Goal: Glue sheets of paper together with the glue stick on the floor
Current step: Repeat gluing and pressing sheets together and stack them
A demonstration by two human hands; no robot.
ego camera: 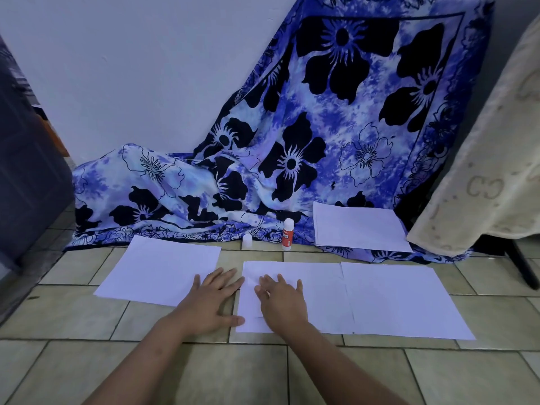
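Observation:
Three white sheets lie on the tiled floor. A left sheet [157, 268] lies apart; a middle sheet [318, 296] overlaps a right sheet [403, 299] along one edge. My left hand [213, 302] lies flat with straight fingers, spanning the left sheet's corner and the bare tile beside the middle sheet. My right hand [282, 302] presses flat on the middle sheet's left part. The glue stick [287, 233], white with an orange label, stands upright at the cloth's edge beyond the sheets. Its white cap [247, 241] stands to its left.
A stack of white paper [359, 228] rests on the blue flowered cloth [263, 171] draped from the wall. A cream blanket [482, 171] hangs at the right over a dark stand leg [523, 270]. A dark door [26, 171] is at the left.

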